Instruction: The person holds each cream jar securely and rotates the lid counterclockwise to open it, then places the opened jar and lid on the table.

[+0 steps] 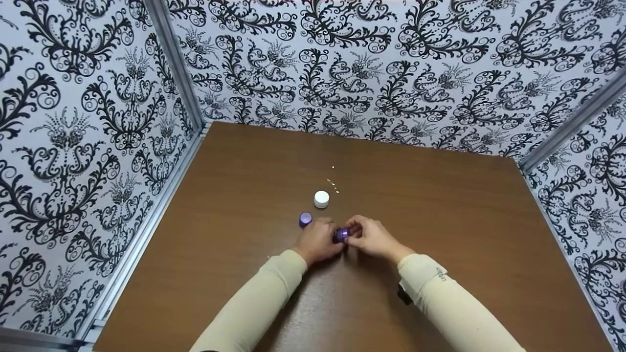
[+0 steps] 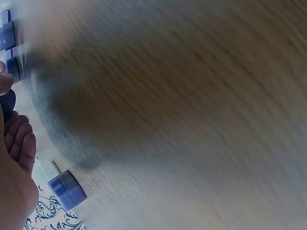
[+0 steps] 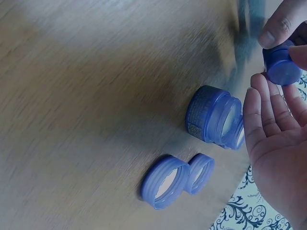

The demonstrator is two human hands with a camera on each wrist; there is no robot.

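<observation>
Both hands meet at one small purple jar (image 1: pixel 344 234). My left hand (image 1: pixel 319 242) grips its darker end. From the other side, my right hand (image 1: pixel 375 239) pinches the lighter end, its thumb (image 3: pixel 300 56) laid over it in the right wrist view. Close by on the table, a larger purple jar (image 3: pixel 207 114) stands upright and open, with a smaller opening showing behind it. Beside these lie two upturned purple lids, a wider lid (image 3: pixel 156 184) and a smaller lid (image 3: pixel 204 175). In the head view the hands hide most of these.
Just beyond the left hand stands another purple jar (image 1: pixel 305 219), with a white jar (image 1: pixel 321 199) behind it. Small white crumbs (image 1: pixel 333 184) lie farther back on the brown table (image 1: pixel 234 195). Patterned walls (image 1: pixel 342 73) enclose the table at the back and sides.
</observation>
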